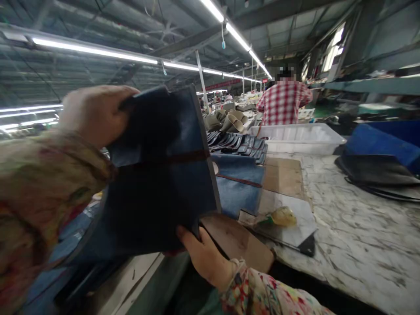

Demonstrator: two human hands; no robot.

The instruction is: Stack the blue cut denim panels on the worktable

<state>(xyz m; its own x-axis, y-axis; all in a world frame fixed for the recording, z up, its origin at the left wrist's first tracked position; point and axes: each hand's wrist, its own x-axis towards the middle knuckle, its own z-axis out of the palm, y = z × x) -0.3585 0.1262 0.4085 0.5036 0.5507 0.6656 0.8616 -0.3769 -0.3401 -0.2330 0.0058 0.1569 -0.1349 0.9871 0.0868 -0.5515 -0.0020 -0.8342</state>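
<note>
I hold a dark blue piece of cut material with a red-brown stripe across it, raised in front of me. My left hand grips its top left corner. My right hand grips its bottom edge from below. Both my sleeves are flowered. Behind it on the worktable lies another blue piece with a red stripe, beside brown cardboard sheets.
A stack of dark blue pieces lies further back, with tan pieces beyond. A white tray stands mid-table. A person in a red checked shirt stands behind it. Blue bin and dark sheets at right. A yellowish object rests on a grey board.
</note>
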